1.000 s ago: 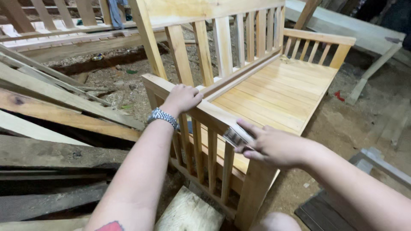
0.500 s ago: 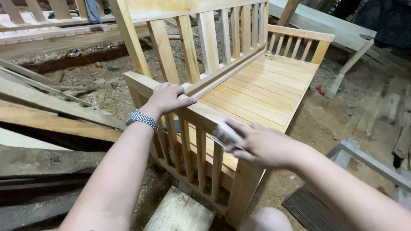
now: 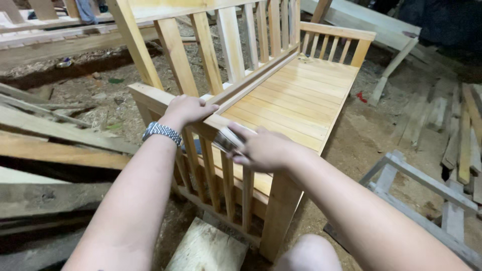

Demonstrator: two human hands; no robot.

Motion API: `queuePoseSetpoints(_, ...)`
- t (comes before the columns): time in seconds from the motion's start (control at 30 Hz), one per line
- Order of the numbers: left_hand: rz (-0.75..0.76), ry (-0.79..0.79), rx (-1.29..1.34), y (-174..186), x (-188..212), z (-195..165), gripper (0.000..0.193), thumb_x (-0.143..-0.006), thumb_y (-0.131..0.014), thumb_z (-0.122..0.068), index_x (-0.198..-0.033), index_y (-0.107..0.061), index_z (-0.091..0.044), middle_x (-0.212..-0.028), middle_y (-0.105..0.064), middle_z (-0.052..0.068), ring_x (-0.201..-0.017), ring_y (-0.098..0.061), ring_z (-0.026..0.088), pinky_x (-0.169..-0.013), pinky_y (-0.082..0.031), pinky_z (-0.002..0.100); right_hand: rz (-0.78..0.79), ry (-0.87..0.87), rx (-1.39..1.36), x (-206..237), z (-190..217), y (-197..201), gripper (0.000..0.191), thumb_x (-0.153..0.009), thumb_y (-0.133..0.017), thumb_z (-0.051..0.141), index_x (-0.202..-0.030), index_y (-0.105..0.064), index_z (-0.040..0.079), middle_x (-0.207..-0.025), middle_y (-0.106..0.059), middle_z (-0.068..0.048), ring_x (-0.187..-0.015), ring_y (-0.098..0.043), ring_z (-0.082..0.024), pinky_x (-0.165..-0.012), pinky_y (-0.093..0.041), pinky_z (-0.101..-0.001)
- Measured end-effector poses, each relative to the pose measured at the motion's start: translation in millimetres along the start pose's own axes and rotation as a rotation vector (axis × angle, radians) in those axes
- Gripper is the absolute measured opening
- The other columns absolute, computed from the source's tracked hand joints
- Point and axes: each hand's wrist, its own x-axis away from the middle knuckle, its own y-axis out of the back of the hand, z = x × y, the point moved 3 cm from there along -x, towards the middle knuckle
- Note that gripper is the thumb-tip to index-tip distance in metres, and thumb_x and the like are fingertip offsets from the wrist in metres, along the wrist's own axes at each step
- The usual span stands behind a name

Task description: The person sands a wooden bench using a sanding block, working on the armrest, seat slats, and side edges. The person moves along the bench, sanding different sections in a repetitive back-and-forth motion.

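A bare dirt floor (image 3: 381, 125), strewn with sawdust, carried a pale unfinished wooden slatted bench (image 3: 296, 95). Left of the bench lay long rough weathered planks (image 3: 55, 150) in a loose heap. Right of it lay a grey wooden frame (image 3: 427, 185), and beyond that, short flat boards (image 3: 464, 135). A pale wood block (image 3: 208, 248) lay at the bench's near corner leg.

floor (image 3: 381, 130): bare earth strewn with sawdust and wood chips
planks (image 3: 55, 150): rough boards stacked at the left — long, overlapping, some dark, some pale
grey frame (image 3: 427, 185): weathered wooden frame lying on the ground at the right
loose slats (image 3: 464, 130): short boards laid side by side at the far right
red scrap (image 3: 362, 96): small bit on the ground — just beside the seat's far corner
pale block (image 3: 206, 248): flat offcut at the bottom edge
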Motion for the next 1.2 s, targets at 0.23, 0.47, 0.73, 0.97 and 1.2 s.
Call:
queuePoseSetpoints(0.23, 0.078, -0.002, -0.067, -10, -18, 2, 0.052, -0.090, -0.046, -0.059, -0.113, -0.080, -0.028, -0.113, -0.076, 0.007, -0.107, -0.070, 0.031, -0.097, -0.053, 0.041, 0.081, -0.055, -0.041, 95, -38, -17, 0.050, -0.092, -0.047, 0.050, -0.138, -0.065, 0.044, -0.176, -0.004, 0.004, -0.130, -0.049, -0.025, -0.113, -0.039, -0.0386)
queuePoseSetpoints(0.47, 0.079, 0.000, -0.084, -7, -19, -3, 0.050, -0.090, -0.047, -0.059, -0.112, -0.080, -0.028, -0.111, -0.077, 0.007, -0.107, -0.071, 0.028, -0.098, -0.053, 0.038, -0.031, 0.124, 0.031, -32, 10, 7, 0.047, -0.100, -0.041, 0.056, -0.144, -0.055, 0.046, -0.170, 0.000, -0.009, -0.136, -0.043, -0.040, -0.117, -0.033, -0.0462)
queuePoseSetpoints(0.73, 0.072, 0.043, -0.014, -4, -20, 0, 0.045, -0.087, -0.053, -0.055, -0.110, -0.081, -0.029, -0.107, -0.078, 0.007, -0.104, -0.072, 0.028, -0.097, -0.054, 0.036, 0.080, -0.002, -0.021, 16, 0, 2, 0.044, -0.099, -0.042, 0.052, -0.137, -0.060, 0.040, -0.172, 0.002, 0.001, -0.133, -0.044, -0.034, -0.117, -0.033, -0.0431)
queuePoseSetpoints(0.97, 0.071, 0.018, 0.012, 3, -17, -3, 0.045, -0.087, -0.053, -0.056, -0.107, -0.081, -0.027, -0.105, -0.077, 0.008, -0.102, -0.073, 0.028, -0.095, -0.054, 0.037, 0.092, -0.018, -0.093, 51, -17, 0, 0.048, -0.096, -0.047, 0.052, -0.140, -0.065, 0.044, -0.173, -0.003, 0.002, -0.140, -0.038, -0.027, -0.118, -0.032, -0.0400)
queuePoseSetpoints(1.2, -0.007, 0.034, 0.056, -1, -21, 4, 0.047, -0.087, -0.053, -0.054, -0.103, -0.082, -0.021, -0.104, -0.077, 0.012, -0.101, -0.073, 0.033, -0.094, -0.056, 0.040, -0.108, 0.098, -0.122, -81, 13, 3, 0.038, -0.095, -0.057, 0.051, -0.125, -0.072, 0.034, -0.172, -0.012, -0.006, -0.125, -0.057, -0.034, -0.116, -0.040, -0.0386)
